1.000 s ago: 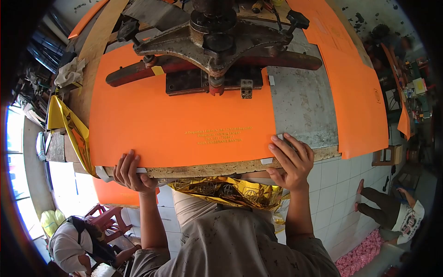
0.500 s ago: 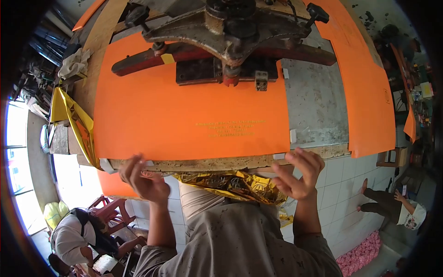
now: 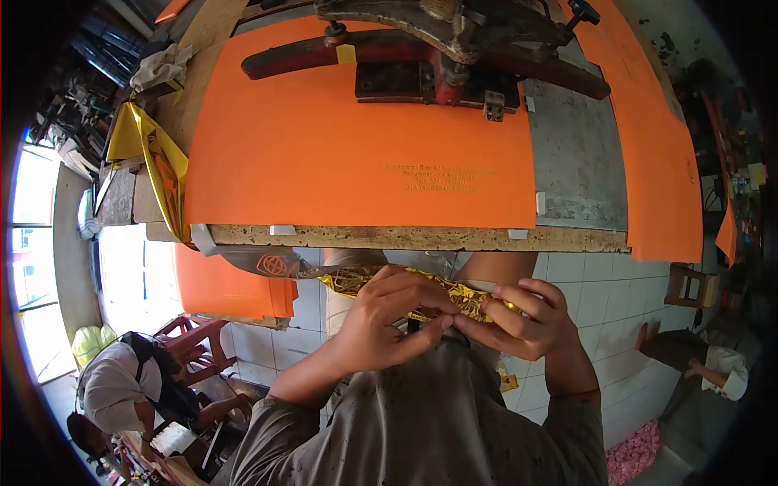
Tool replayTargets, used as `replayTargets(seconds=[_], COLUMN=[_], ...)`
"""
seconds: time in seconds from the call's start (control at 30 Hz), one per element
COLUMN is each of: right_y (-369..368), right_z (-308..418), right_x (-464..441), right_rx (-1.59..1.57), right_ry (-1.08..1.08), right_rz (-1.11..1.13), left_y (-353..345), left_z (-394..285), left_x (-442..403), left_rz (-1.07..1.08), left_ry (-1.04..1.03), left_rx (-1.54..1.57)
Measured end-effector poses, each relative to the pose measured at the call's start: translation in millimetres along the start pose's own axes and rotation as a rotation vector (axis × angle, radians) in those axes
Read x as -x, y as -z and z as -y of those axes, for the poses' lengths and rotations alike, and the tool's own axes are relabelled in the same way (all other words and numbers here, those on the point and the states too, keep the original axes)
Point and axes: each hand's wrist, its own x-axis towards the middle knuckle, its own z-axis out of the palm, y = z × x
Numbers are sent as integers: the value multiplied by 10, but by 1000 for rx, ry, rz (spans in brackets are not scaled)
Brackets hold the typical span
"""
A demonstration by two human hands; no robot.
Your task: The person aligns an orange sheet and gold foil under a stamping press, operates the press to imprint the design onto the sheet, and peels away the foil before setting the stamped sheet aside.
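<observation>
Both hands are over the lap, at a crumpled strip of gold foil [image 3: 350, 281] below the table's front edge. My left hand [image 3: 397, 317] is closed, thumb and fingers pinched at the foil. Facing it, my right hand [image 3: 525, 320] has its fingers curled round the foil's right part. The fingertips of the two hands nearly meet. On the table lies a large orange sheet [image 3: 324, 162] with small gold printed lines at its lower right. A dark press head [image 3: 462, 49] with a red-brown bar stands above the sheet's far part.
White tabs [image 3: 283, 230] sit along the wooden table edge [image 3: 389, 236]. More orange sheets [image 3: 660, 162] lie at the right, others [image 3: 231, 279] lower left. Gold foil [image 3: 158, 162] hangs at the left corner. One person [image 3: 121, 381] is at lower left, another [image 3: 717, 364] at right.
Both hands have left the table edge, moved down and inward, and closed at the gold foil. The view has shifted, so table and press appear higher and further right.
</observation>
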Motion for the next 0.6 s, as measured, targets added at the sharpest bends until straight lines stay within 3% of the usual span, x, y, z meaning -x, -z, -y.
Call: replayTargets(seconds=[0.27,0.37,0.4,0.6], right_y=[61,-21,-51,-155], right_z=[210,290,304,314], right_x=[-53,-20,1,55], right_rx=[-380,-490,-549,-720], right_ry=[108,80,58,-84], right_rz=[155,157,155,132], left_y=[99,19,15,-95], left_z=[179,219,220,317], left_x=[311,360,401,463], left_rz=[373,406,490,549], left_ry=[285,211,290,282], left_rx=[507,427,407,458])
